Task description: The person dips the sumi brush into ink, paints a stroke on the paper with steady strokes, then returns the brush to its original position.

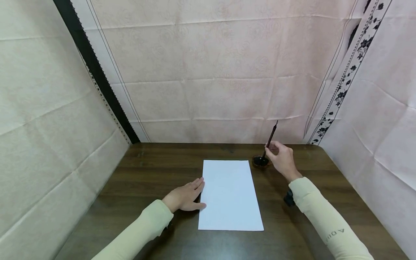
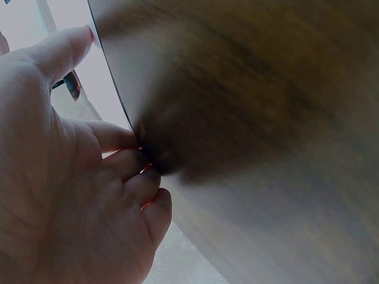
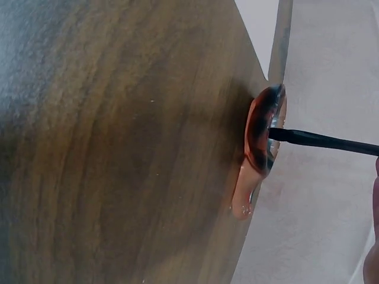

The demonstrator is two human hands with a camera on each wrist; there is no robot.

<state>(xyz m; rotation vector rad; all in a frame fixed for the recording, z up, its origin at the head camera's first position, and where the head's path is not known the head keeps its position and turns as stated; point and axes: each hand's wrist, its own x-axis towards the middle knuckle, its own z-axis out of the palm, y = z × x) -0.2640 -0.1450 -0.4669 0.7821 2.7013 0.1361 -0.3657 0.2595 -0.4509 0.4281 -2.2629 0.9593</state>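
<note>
Right grip (image 1: 282, 159) pinches the ink brush (image 1: 271, 138); paper sheet (image 1: 230, 196) lies at 8 o'clock, left grip (image 1: 186, 196), fingers extended, touching its edge.

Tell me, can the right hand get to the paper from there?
Probably yes. The right hand holds the brush at the dish, near the far right corner of the paper. The low dish aside, only bare table seems to lie between, and the left hand touches just its left edge.
</note>
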